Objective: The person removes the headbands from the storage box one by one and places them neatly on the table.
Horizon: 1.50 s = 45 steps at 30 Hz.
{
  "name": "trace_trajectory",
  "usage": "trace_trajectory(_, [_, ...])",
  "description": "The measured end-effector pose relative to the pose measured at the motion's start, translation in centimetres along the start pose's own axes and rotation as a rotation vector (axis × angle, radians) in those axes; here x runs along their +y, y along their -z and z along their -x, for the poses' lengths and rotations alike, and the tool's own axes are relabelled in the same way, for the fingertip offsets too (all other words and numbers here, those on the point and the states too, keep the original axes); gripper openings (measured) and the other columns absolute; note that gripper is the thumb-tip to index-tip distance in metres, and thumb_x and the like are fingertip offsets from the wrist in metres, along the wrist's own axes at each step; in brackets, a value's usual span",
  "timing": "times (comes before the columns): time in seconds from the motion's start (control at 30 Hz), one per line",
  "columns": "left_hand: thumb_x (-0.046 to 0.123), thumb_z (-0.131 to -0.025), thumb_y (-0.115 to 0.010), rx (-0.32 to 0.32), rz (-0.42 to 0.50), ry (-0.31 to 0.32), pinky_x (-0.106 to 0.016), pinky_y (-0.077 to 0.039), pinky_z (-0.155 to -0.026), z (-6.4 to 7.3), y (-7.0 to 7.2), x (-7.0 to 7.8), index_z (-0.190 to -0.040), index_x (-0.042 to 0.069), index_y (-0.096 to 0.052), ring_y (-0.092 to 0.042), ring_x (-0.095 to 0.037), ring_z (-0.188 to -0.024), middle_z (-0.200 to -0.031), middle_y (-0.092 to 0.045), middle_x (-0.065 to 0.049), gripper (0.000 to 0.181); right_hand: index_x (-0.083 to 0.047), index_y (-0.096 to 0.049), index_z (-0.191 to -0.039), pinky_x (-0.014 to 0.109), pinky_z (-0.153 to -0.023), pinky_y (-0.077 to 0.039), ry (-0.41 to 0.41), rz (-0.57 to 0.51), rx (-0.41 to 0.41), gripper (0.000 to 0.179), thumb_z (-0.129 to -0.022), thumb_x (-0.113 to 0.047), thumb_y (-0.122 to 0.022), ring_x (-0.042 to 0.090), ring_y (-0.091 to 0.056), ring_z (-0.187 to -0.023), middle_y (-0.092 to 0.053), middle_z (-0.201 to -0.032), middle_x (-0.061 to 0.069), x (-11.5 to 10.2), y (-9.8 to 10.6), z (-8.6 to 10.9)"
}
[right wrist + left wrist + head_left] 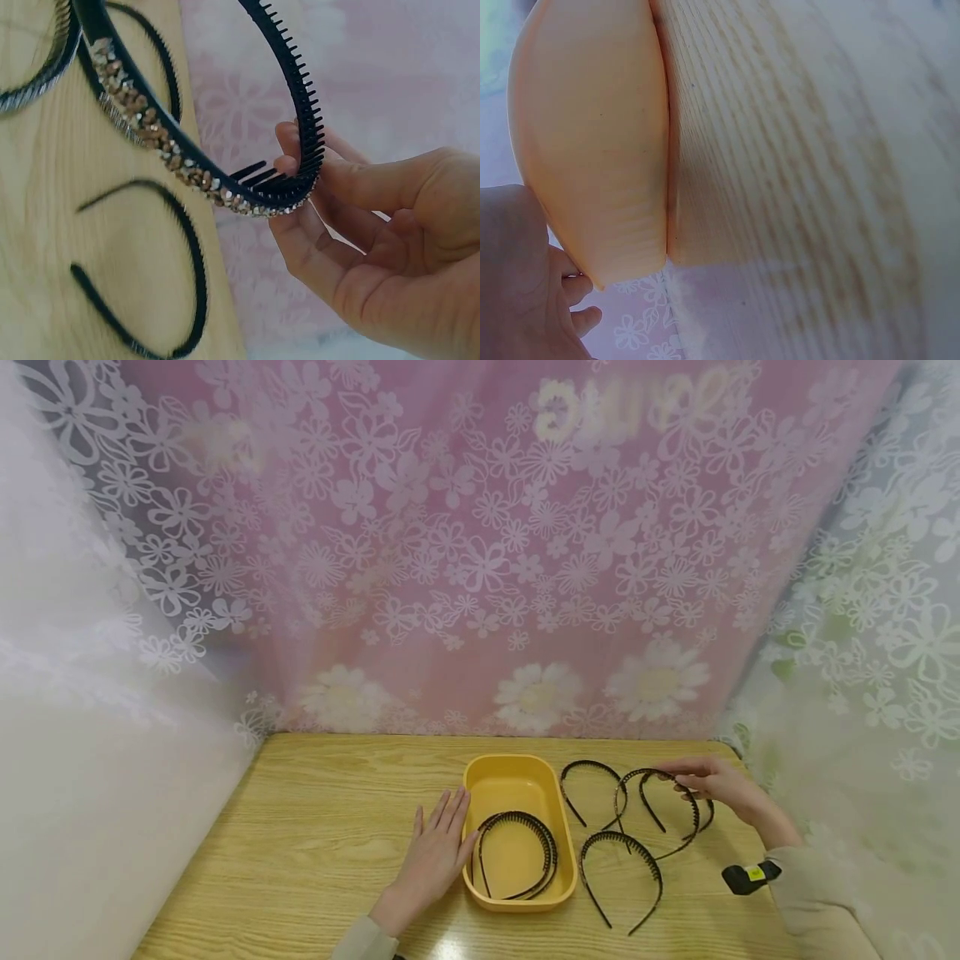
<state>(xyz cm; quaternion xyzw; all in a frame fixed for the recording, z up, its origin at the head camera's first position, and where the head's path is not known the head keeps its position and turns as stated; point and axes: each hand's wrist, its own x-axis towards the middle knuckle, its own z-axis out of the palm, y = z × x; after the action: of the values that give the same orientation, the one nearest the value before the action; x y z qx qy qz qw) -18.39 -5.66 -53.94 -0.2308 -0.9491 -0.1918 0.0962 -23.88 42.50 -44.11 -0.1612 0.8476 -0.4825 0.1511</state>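
Observation:
My right hand (723, 787) pinches a black toothed headband (154, 136) between thumb and fingers at its arch. Brown and silvery beads cover the outer face of this headband, which is held up above the table. Below and around it lie other headbands: one (588, 763) at the back, one (201, 289) behind the held one, and one (637, 845) nearer the front. A yellow plastic box (517, 906) stands to the left, with several black headbands (552, 853) in its front half. Along the box's left rim rests my left hand (433, 858), fingers extended.
The wood-grain table (337, 827) reaches back to a pink flowered curtain (450, 568). Pale sheets hang at the left and right sides. A black strap piece with a yellow label (752, 874) is at my right wrist.

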Motion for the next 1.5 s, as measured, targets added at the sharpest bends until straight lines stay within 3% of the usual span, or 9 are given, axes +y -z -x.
trace_trajectory(0.23, [0.035,-0.109,-0.044,0.005,0.012,-0.008,-0.071,-0.02,-0.115,0.0,-0.1,-0.1,-0.159,0.002,-0.028,-0.024,-0.037,-0.152,-0.165,-0.028,-0.015,0.062,0.019,-0.043,-0.143,0.036,-0.076,-0.058,-0.037,0.021,0.012,0.046,-0.107,-0.009,-0.049,0.012,-0.067,-0.09,-0.063,-0.128,0.019,2.0,1.2,1.3])
trace_trajectory(0.37, [0.035,-0.11,-0.043,-0.003,0.016,-0.004,-0.07,-0.019,-0.116,0.0,-0.2,-0.1,-0.16,0.003,-0.028,-0.023,-0.036,-0.153,-0.166,-0.027,-0.014,0.061,0.016,-0.047,-0.142,0.037,-0.081,-0.057,-0.086,0.027,0.005,0.044,-0.107,-0.01,-0.051,0.008,-0.067,-0.094,-0.063,-0.131,0.018,3.0,1.7,1.9])
trace_trajectory(0.57, [0.034,-0.11,-0.044,0.004,0.015,-0.002,-0.07,-0.019,-0.116,0.0,0.0,-0.1,-0.159,0.003,-0.029,-0.023,-0.037,-0.153,-0.165,-0.027,-0.015,0.061,0.012,-0.052,-0.14,0.043,-0.084,-0.055,-0.111,0.075,0.002,0.041,-0.107,-0.012,-0.049,-0.004,-0.063,-0.1,-0.05,-0.14,0.037,3.3,2.1,2.8])
trace_trajectory(0.67, [0.034,-0.11,-0.044,0.014,0.017,-0.007,-0.071,-0.02,-0.115,0.1,0.1,-0.1,-0.159,0.002,-0.029,-0.024,-0.037,-0.152,-0.165,-0.028,-0.015,0.061,0.013,-0.052,-0.14,0.044,-0.085,-0.055,-0.12,0.09,0.0,0.04,-0.107,-0.01,-0.049,-0.007,-0.059,-0.104,-0.044,-0.144,0.041,3.5,2.3,3.2])
trace_trajectory(0.97, [0.036,-0.109,-0.044,0.007,0.032,-0.011,-0.071,-0.02,-0.115,0.2,0.1,-0.1,-0.159,0.002,-0.029,-0.025,-0.038,-0.151,-0.165,-0.028,-0.015,0.062,0.014,-0.055,-0.137,0.036,-0.077,-0.057,-0.144,0.077,-0.01,0.037,-0.105,-0.004,-0.051,0.001,-0.064,-0.096,-0.048,-0.139,0.042,5.0,2.5,4.5])
trace_trajectory(1.2, [0.035,-0.11,-0.044,0.017,0.022,-0.007,-0.071,-0.019,-0.115,0.2,-0.1,-0.1,-0.159,0.001,-0.03,-0.025,-0.039,-0.151,-0.165,-0.028,-0.016,0.061,0.01,-0.055,-0.139,0.039,-0.081,-0.056,-0.224,0.07,-0.032,0.04,-0.104,-0.01,-0.054,0.013,-0.066,-0.108,-0.053,-0.139,0.035,6.9,2.2,5.6])
trace_trajectory(1.4, [0.035,-0.11,-0.043,0.006,0.018,-0.006,-0.071,-0.02,-0.115,0.1,0.0,-0.1,-0.159,0.002,-0.029,-0.024,-0.038,-0.152,-0.165,-0.028,-0.015,0.061,0.01,-0.059,-0.136,0.036,-0.081,-0.057,-0.247,0.045,-0.038,0.039,-0.103,-0.011,-0.057,-0.004,-0.062,-0.102,-0.053,-0.139,0.036,8.5,1.8,6.3])
trace_trajectory(1.5, [0.033,-0.11,-0.044,0.009,0.02,-0.01,-0.071,-0.02,-0.115,0.1,0.1,0.0,-0.159,0.001,-0.03,-0.025,-0.039,-0.152,-0.165,-0.028,-0.016,0.061,0.009,-0.061,-0.134,0.034,-0.081,-0.058,-0.258,0.042,-0.026,0.038,-0.102,-0.013,-0.059,-0.005,-0.062,-0.1,-0.055,-0.138,0.034,9.1,1.5,6.6])
